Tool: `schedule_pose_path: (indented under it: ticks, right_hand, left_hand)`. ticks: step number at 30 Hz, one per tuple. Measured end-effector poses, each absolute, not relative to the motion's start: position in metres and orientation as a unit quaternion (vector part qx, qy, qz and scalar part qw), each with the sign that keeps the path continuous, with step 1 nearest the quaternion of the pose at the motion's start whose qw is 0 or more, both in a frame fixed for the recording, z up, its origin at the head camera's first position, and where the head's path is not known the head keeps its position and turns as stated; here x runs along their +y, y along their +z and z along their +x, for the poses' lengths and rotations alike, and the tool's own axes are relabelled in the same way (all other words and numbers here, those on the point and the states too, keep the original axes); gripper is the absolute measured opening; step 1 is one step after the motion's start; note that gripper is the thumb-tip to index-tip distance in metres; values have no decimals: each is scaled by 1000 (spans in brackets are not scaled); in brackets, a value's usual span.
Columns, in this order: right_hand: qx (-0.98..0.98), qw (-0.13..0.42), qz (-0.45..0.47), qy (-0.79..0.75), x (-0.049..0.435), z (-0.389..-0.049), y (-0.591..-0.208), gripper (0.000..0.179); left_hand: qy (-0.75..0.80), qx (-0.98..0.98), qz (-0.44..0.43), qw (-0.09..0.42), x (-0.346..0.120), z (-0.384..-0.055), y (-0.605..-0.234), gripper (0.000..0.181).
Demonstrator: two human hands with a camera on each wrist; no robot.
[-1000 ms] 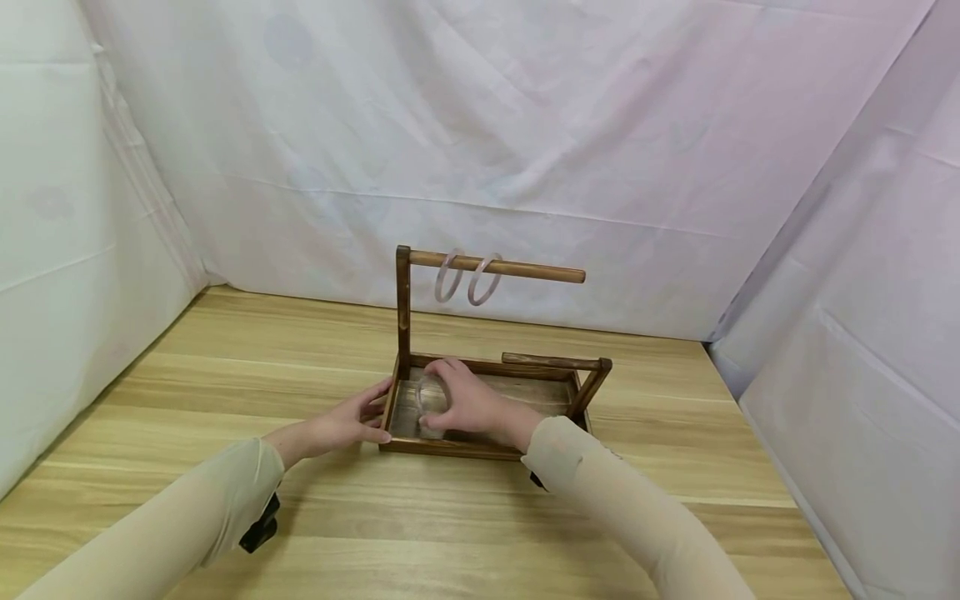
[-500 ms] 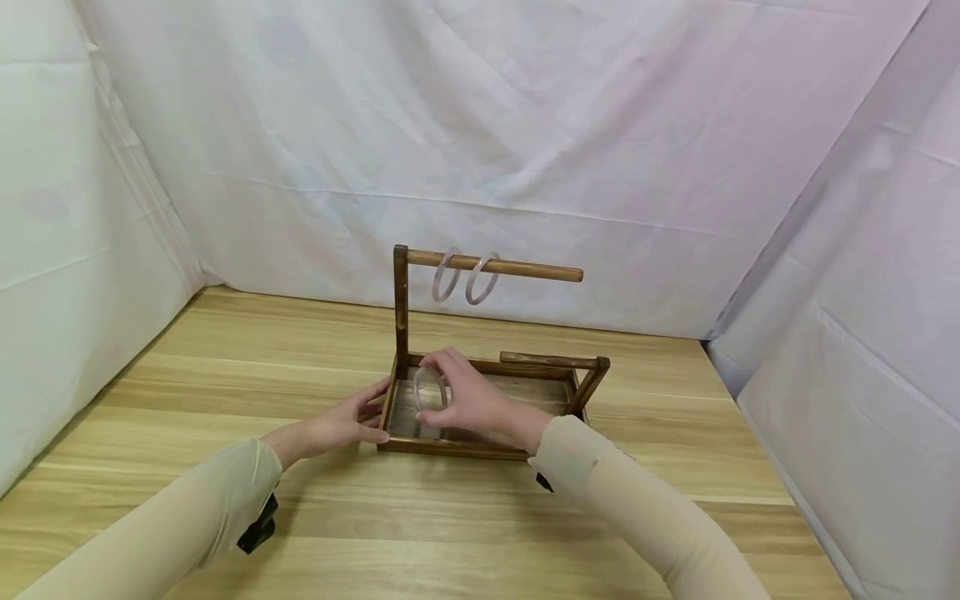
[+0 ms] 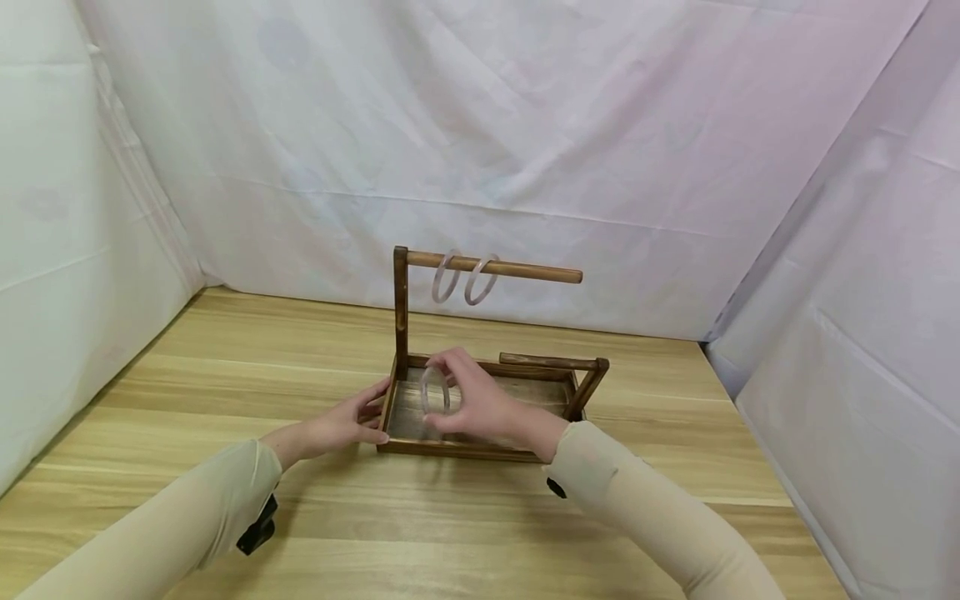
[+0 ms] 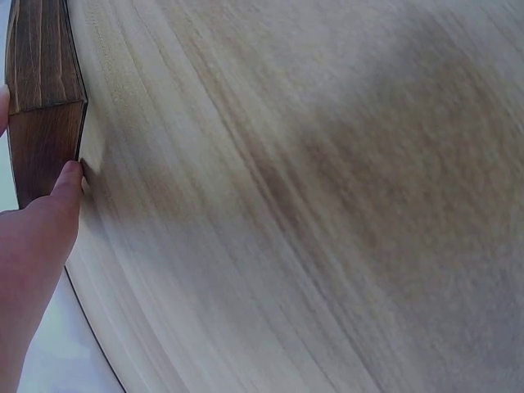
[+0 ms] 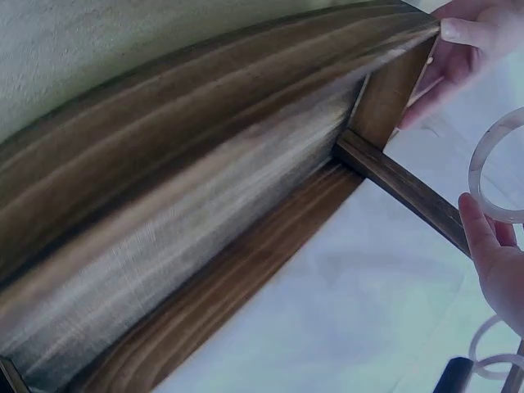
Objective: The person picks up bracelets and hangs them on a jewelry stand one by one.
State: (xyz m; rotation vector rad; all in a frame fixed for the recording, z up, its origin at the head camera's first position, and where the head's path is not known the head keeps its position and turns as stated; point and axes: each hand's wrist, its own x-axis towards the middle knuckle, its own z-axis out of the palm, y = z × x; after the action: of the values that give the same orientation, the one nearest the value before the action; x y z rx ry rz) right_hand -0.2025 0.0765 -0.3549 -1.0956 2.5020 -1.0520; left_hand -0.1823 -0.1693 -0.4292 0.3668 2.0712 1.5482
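Between thumb and fingertips, my right hand (image 3: 483, 406) pinches a pale translucent bangle (image 3: 425, 395), held upright over the left half of a dark wooden tray (image 3: 457, 448). The right wrist view shows the same bangle (image 5: 477, 170) as a full-looking ring cut off by the frame edge. My left hand (image 3: 339, 427) rests against the tray's left end, thumb at the front corner and fingers along the end wall. Two similar bangles, a left one (image 3: 437, 289) and a right one (image 3: 470, 293), hang from the tall upper bar (image 3: 542, 271) rising from the tray's left end.
A lower wooden bar (image 3: 551, 361) reaches leftward from a short slanted post (image 3: 589, 392) at the tray's right end. The tray stands on a light wood table (image 3: 315, 517). White cloth (image 3: 600, 125) encloses the back and both sides.
The right hand has shifted slightly to the right with the bangle, after a small leftward lift out of the tray's floor area. The left hand and the hanging bangles stay put.
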Motion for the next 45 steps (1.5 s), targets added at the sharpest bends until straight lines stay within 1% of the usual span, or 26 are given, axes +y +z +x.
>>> schedule_pose_path:
  ticks: [6, 13, 22, 35, 45]
  right_hand:
    - [843, 83, -387, -366, 83, -203, -344, 63]
    - [846, 78, -369, -376, 92, -202, -332, 62]
    - [817, 39, -389, -424, 107, -205, -322, 62]
    - [818, 18, -353, -454, 134, -207, -305, 59]
    - [819, -18, -341, -462, 153, -210, -296, 59]
  left_hand:
    - [570, 767, 132, 263, -169, -183, -428, 96]
    - [564, 771, 122, 269, -170, -183, -430, 95]
    - [564, 771, 126, 267, -172, -184, -430, 98]
    - [567, 769, 120, 269, -171, -182, -430, 96]
    - [568, 766, 136, 268, -169, -182, -428, 97]
